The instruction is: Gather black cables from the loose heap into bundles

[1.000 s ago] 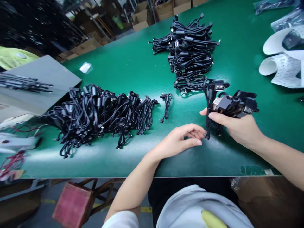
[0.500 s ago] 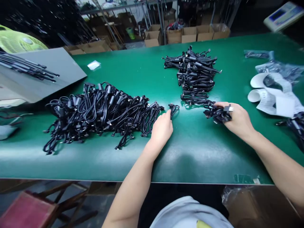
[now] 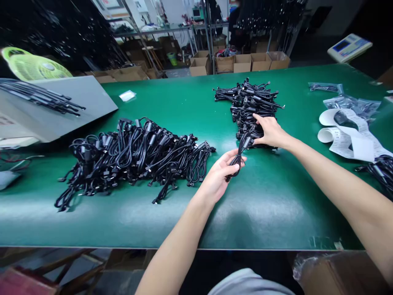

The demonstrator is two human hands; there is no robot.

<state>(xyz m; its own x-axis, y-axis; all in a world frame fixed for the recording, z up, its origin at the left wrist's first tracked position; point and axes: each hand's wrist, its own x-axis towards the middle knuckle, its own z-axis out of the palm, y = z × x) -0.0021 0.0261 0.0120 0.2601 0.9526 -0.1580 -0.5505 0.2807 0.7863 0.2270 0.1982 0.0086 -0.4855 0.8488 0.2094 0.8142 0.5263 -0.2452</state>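
Note:
Across the fingers of my left hand (image 3: 222,174) lies a coiled, tied black cable (image 3: 239,157), with the thumb closed over its lower part. My right hand (image 3: 270,131) rests at the near end of a stack of bundled black cables (image 3: 256,100), its thumb and index finger spread apart. The thumb is close to the upper end of the held cable; whether they touch I cannot tell. To the left of my left hand spreads a larger heap of similar bundled cables (image 3: 138,151). My right palm hides part of the stack.
On the green table (image 3: 172,221), a grey box (image 3: 82,98) with long black cables on top stands at left, near a green fan (image 3: 39,65). Curled paper strips (image 3: 346,131), plastic bags (image 3: 353,104) and more cables (image 3: 380,170) lie at right. A scale display (image 3: 350,46) stands behind.
My right hand has moved left and away from me to the stack and no longer holds its clump of cables. My left hand has lifted one cable and turned palm up.

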